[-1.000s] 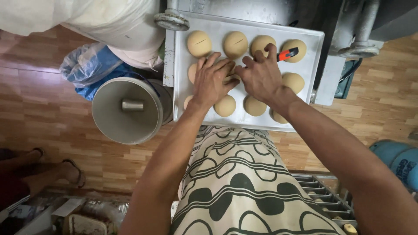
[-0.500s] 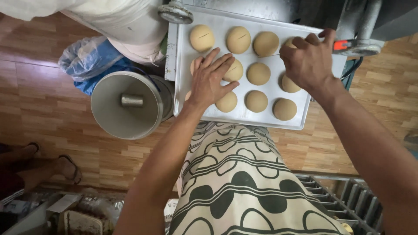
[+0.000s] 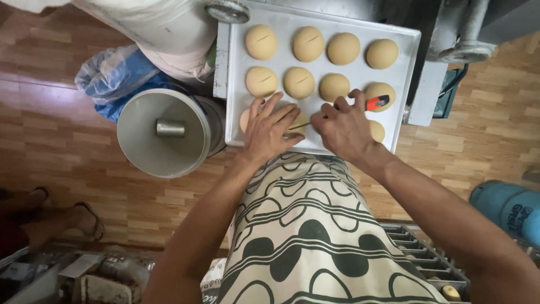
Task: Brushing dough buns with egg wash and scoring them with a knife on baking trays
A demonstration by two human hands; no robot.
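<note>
Left hand [image 3: 270, 130]: my fingers lie spread and flat on a dough ball [image 3: 292, 125] in the tray's bottom row, gripping nothing.
Right hand [image 3: 343, 125]: closed around a cutter [image 3: 377, 102] with an orange handle, its blade on that same ball.
Tray [image 3: 408, 67]: upper centre of frame, three rows of balls.
Pot [image 3: 163, 132]: grey, just left of the tray.

Both bare arms reach forward and converge, the left hand [image 3: 270, 130] pressed flat with fingers spread, the right hand [image 3: 344, 126] just beside it, knuckles up, fingers curled in a pinching grip.
</note>
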